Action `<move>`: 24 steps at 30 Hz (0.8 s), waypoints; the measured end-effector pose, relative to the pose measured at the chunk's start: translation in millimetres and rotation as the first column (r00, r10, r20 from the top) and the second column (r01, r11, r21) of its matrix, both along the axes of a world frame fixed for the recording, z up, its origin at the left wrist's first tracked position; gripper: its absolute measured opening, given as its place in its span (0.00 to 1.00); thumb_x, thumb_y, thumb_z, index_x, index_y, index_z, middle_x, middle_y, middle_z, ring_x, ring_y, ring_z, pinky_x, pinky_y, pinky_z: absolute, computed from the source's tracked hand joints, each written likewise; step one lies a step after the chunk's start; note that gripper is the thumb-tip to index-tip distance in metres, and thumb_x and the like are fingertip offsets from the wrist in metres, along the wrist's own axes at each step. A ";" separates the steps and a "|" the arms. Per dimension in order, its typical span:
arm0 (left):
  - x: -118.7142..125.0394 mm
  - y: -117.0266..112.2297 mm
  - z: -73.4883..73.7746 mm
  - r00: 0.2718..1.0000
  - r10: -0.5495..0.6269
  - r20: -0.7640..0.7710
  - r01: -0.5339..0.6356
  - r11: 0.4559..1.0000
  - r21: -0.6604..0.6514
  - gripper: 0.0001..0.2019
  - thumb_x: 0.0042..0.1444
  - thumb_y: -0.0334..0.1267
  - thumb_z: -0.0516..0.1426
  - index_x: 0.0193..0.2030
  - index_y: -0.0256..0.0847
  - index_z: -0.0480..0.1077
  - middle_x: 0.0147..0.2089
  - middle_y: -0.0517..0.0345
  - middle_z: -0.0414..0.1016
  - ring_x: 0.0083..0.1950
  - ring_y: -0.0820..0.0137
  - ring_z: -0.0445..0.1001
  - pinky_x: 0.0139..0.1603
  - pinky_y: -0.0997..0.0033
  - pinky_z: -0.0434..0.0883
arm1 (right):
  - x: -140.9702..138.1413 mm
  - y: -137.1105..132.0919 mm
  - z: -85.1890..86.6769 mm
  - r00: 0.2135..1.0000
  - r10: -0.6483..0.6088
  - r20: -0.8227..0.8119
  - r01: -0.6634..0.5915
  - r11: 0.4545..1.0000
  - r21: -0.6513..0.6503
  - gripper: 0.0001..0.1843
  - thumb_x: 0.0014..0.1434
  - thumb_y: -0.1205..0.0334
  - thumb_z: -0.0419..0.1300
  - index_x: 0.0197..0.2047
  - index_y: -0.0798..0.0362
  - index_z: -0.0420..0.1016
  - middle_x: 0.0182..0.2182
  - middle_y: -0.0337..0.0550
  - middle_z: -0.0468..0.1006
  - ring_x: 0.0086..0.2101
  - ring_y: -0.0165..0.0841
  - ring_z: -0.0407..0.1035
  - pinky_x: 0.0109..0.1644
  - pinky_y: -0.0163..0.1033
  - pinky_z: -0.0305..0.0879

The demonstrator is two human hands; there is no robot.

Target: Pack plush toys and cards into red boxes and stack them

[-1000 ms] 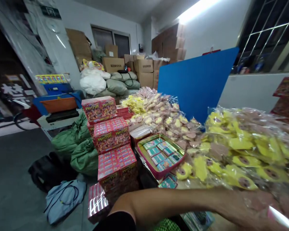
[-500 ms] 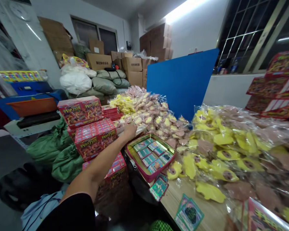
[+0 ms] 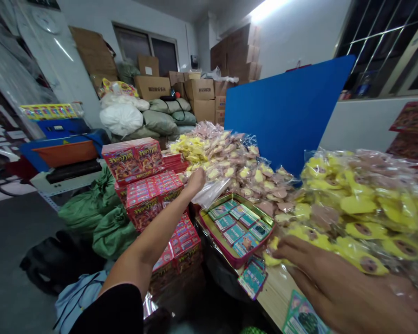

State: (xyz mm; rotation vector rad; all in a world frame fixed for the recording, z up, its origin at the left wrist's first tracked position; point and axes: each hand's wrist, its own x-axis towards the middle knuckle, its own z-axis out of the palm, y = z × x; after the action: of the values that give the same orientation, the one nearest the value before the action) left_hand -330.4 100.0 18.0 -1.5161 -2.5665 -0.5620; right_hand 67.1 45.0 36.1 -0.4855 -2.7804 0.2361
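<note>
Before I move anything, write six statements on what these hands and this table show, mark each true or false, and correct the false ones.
1. The left hand is at the clear plastic bags. True.
2. Loose cards lie outside the pink-rimmed tin. True.
3. The tin is empty. False: teal cards lie in it.
4. Both hands are inside the tin. False: neither is; the right hand is to the right of it.
5. Red printed boxes are stacked to the left of the tin. True.
6. The panel behind the bagged yellow pieces is red. False: a blue panel stands there.
</note>
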 end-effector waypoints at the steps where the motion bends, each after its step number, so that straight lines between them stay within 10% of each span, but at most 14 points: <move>1: 2.9 -2.0 -1.2 0.999 -0.033 0.001 0.033 0.999 0.012 0.16 0.69 0.47 0.58 0.54 0.36 0.72 0.50 0.49 0.77 0.49 0.62 0.77 0.52 0.56 0.76 | -18.8 9.3 7.2 0.997 -0.015 0.074 0.015 1.000 0.003 0.22 0.65 0.68 0.45 0.44 0.50 0.81 0.45 0.53 0.81 0.41 0.41 0.78 0.48 0.49 0.79; 8: 29.0 -17.7 -13.3 0.934 -0.357 0.007 0.357 0.934 0.036 0.06 0.64 0.38 0.61 0.44 0.39 0.74 0.40 0.53 0.79 0.44 0.63 0.77 0.46 0.68 0.70 | -140.3 62.6 3.7 0.966 -0.118 0.230 0.098 0.990 0.097 0.19 0.56 0.74 0.57 0.50 0.57 0.78 0.72 0.62 0.57 0.48 0.46 0.77 0.49 0.46 0.75; 12: 33.1 -26.5 -12.7 0.894 -0.447 0.034 0.444 0.893 0.077 0.12 0.65 0.43 0.61 0.51 0.40 0.72 0.44 0.54 0.79 0.45 0.65 0.76 0.49 0.69 0.70 | -178.3 85.1 -5.3 0.947 -0.123 0.296 0.108 0.992 0.067 0.19 0.56 0.71 0.60 0.52 0.58 0.79 0.64 0.60 0.71 0.49 0.45 0.77 0.50 0.40 0.72; 18: 50.5 -23.4 -39.4 0.997 -0.053 0.050 0.053 0.999 0.006 0.57 0.51 0.56 0.70 0.75 0.31 0.42 0.70 0.26 0.60 0.70 0.42 0.63 0.66 0.49 0.64 | -198.7 114.6 18.0 0.935 -0.297 0.195 0.295 0.955 0.040 0.24 0.57 0.73 0.56 0.57 0.63 0.76 0.55 0.62 0.78 0.52 0.47 0.74 0.50 0.37 0.69; 24: 61.9 -3.5 -67.1 0.999 -0.004 0.044 0.011 0.987 -0.161 0.25 0.63 0.37 0.63 0.65 0.35 0.64 0.59 0.35 0.75 0.62 0.48 0.74 0.62 0.51 0.69 | -197.0 119.0 58.2 0.917 -0.379 0.123 0.380 0.925 0.009 0.17 0.55 0.73 0.57 0.46 0.61 0.82 0.45 0.59 0.83 0.45 0.46 0.76 0.41 0.35 0.67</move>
State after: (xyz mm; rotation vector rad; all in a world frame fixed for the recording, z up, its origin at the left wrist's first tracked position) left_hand -268.5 96.5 -49.1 -1.5786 -2.6992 -0.4006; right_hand -129.9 163.9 94.3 -1.0604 -2.7264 0.1408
